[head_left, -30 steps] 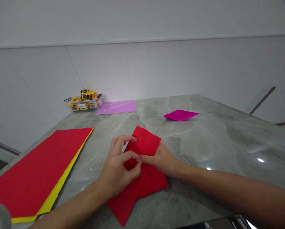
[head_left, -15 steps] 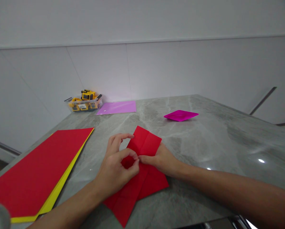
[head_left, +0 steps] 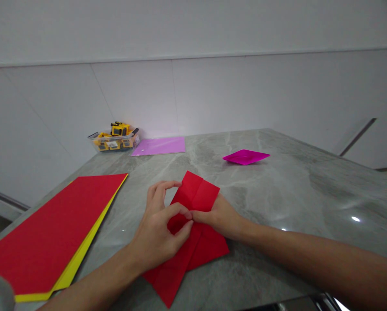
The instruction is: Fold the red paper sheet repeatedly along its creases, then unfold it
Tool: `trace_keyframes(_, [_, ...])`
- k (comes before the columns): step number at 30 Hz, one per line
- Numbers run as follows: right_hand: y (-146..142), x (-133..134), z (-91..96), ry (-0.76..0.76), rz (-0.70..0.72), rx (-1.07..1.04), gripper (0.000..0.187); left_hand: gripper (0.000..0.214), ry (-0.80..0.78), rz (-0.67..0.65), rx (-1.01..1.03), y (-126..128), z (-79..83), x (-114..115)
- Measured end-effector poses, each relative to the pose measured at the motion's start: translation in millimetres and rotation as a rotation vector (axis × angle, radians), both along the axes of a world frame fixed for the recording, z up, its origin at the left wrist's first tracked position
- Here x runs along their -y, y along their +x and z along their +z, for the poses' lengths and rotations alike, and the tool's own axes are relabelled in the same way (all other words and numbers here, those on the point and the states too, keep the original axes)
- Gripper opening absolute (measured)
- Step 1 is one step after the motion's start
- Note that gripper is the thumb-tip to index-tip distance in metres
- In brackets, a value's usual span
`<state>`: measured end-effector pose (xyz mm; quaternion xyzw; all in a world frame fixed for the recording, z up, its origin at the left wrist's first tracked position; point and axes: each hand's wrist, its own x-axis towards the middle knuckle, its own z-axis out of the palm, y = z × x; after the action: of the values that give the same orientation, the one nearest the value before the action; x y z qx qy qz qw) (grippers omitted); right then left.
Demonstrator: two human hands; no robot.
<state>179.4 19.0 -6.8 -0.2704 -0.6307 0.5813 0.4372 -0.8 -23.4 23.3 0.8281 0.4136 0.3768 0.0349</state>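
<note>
The left hand [head_left: 156, 235] is bent, with its thumb and pointer finger tips close together over the middle of the folded red paper [head_left: 177, 276]. I cannot tell if a bit of paper is pinched between those two tips. Another finger of this hand reaches up to the paper's top left side. The right hand [head_left: 224, 216] is holding the paper, with its thumb on top and its other fingers hidden under it. The tip of that thumb is right by the left hand's finger tips.

The folded red paper is near the front edge of the grey desk [head_left: 297, 194], around the middle. It is tilted, and its lower part spreads into two pointed flaps with fold lines on them.

Along the left edge of the desk, by the front left corner, lies a big stack of paper [head_left: 57, 224], red on top and yellow below. In the back left corner there is a clear box [head_left: 133, 141] with yellow toy trucks [head_left: 119, 129] in it. Just to the right of the box, a light purple sheet [head_left: 159, 146] lies flat by the back edge. A bright pink folded paper [head_left: 246, 157] sits nearer the back right corner. Behind the desk is a white wall [head_left: 209, 95].
</note>
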Motion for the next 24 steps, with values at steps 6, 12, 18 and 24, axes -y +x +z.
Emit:
trace_keyframes(6, [0.5, 0.9, 2.1, 0.040, -0.026, 0.031, 0.025, 0.012, -0.004, 0.002, 0.008, -0.5, -1.2, -1.9])
trace_keyframes(12, [0.0, 4.0, 5.5, 0.027, -0.044, 0.065, 0.024, 0.016, -0.011, -0.001, 0.015, 0.4, -2.0, -3.7])
trace_keyframes(18, [-0.2, 2.6, 6.0, 0.061, -0.049, 0.081, 0.029, 0.016, -0.040, 0.008, 0.041, 3.2, -3.0, -4.8])
trace_keyframes(24, [0.3, 4.7, 8.6, 0.034, -0.037, 0.075, 0.023, 0.012, -0.104, 0.035, 0.108, 0.8, -0.2, -5.4])
